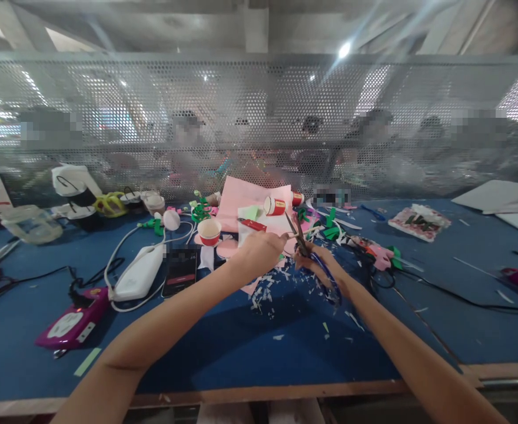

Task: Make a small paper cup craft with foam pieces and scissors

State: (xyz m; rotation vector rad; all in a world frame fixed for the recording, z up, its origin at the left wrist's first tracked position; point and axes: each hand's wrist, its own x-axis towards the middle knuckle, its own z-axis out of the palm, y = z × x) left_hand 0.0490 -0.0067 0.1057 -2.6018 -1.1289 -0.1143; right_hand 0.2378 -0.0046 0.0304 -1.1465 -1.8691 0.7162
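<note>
My right hand (318, 265) is closed on the blue handles of a pair of scissors (301, 238), whose blades point up and away, open a little. My left hand (261, 250) is closed in a pinch, holding a thin pale strip (303, 234) that reaches across to the scissor blades. Both hands hover above a scatter of small white paper scraps (265, 291) on the blue table top (241, 341). Pink paper (241, 203) and a small red-rimmed paper cup (209, 231) lie just beyond my left hand.
A white power bank (139, 274) with cables and a dark phone (180, 272) lie to the left. A purple device (76, 321) sits near the front left. Green paper curls, red-banded cups and a glue gun (376, 253) clutter the middle. A perforated metal screen (259, 123) stands behind, with people beyond it.
</note>
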